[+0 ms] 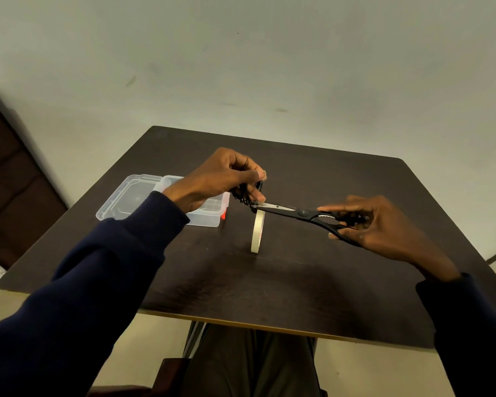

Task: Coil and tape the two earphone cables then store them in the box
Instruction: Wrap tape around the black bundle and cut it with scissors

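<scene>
no text, label or number can be read on anything here.

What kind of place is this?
Probably a plain room in a home or small office, not a lab: a small dark wooden table against a bare pale wall, with a brown padded seat at left.

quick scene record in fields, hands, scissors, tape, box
left hand: grips coiled cable above the table
right hand: holds scissors, blade tips at the tape just under the coil
tape roll: on edge, below the coil
box: clear, lid open, left of the roll
</scene>
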`<state>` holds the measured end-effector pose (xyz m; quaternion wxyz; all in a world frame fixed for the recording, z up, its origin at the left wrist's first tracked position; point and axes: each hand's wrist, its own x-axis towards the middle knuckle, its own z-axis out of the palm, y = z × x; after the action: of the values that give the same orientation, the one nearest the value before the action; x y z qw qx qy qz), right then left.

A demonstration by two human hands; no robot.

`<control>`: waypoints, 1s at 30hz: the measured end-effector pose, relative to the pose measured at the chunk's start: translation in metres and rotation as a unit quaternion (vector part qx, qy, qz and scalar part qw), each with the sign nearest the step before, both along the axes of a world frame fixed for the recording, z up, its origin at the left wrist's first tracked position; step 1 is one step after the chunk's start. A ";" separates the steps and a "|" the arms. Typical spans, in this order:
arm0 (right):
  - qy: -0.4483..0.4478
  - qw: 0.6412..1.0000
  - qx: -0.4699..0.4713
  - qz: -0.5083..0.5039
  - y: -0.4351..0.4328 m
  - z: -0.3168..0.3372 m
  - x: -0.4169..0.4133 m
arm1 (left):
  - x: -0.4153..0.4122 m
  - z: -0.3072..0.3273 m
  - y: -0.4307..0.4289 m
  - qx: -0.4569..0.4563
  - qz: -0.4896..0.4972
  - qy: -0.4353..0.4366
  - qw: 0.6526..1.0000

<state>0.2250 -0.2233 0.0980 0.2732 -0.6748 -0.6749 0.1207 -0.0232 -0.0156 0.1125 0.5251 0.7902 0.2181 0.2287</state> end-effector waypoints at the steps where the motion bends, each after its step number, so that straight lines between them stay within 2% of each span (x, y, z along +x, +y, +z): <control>1: 0.000 1.000 0.000 -0.001 0.000 0.000 0.000 | 0.000 -0.001 0.001 -0.001 0.001 0.000 1.000; 12: -0.009 1.000 -0.004 -0.020 -0.002 -0.001 0.001 | 0.001 0.003 -0.001 0.000 0.019 -0.001 1.000; 20: 0.028 0.999 -0.004 -0.034 -0.014 -0.005 0.006 | -0.008 -0.001 0.011 -0.014 0.071 -0.017 0.997; 25: 0.053 0.995 0.021 -0.086 -0.037 -0.006 0.020 | -0.012 -0.003 0.010 -0.040 0.075 -0.048 0.995; 30: 0.004 0.984 0.047 -0.170 -0.069 -0.011 0.049 | -0.009 -0.010 0.006 -0.056 0.059 -0.047 0.996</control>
<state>0.2742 -0.2924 0.0867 0.3238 -0.7653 -0.5547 0.0429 -0.0322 -0.0097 0.1023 0.5633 0.7339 0.2523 0.2836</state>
